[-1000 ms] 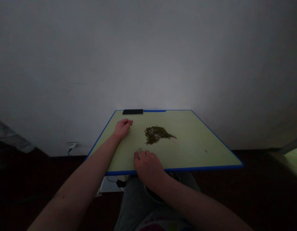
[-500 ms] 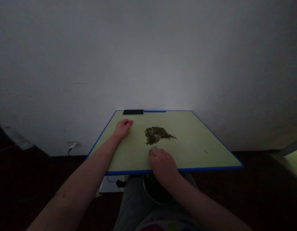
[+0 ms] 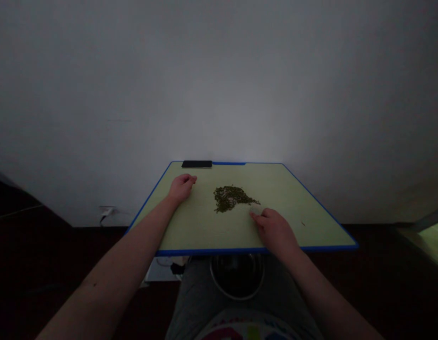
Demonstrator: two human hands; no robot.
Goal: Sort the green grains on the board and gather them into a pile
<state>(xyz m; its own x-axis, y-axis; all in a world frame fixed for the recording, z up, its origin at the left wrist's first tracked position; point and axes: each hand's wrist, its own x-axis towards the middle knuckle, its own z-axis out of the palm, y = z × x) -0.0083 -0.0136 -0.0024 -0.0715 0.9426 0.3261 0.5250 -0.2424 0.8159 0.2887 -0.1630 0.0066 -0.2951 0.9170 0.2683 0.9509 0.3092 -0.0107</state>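
Observation:
A pale green cutting board with a blue rim (image 3: 293, 208) lies in front of me, and a heap of small dark green grains (image 3: 229, 198) sits near its middle. My left hand (image 3: 181, 187) rests curled on the board's far left part, touching nothing else. My right hand (image 3: 274, 231) lies on the board just right of the heap, its fingertips pinching a small pale object (image 3: 255, 210). That object is partly hidden by the fingers, and I cannot tell what it is. A tiny brown speck (image 3: 303, 223) lies further right.
A black phone (image 3: 196, 164) lies at the board's far edge against a white wall. Below the near edge, a steel bowl (image 3: 237, 276) sits over my grey-trousered lap. A white paper (image 3: 162, 271) lies low on the left, and a wall socket with a plug (image 3: 106, 212) is further left.
My right hand has slid rightward along the near side of the heap, carrying the pale object. My left hand and the heap have stayed put, and more of the bowl shows.

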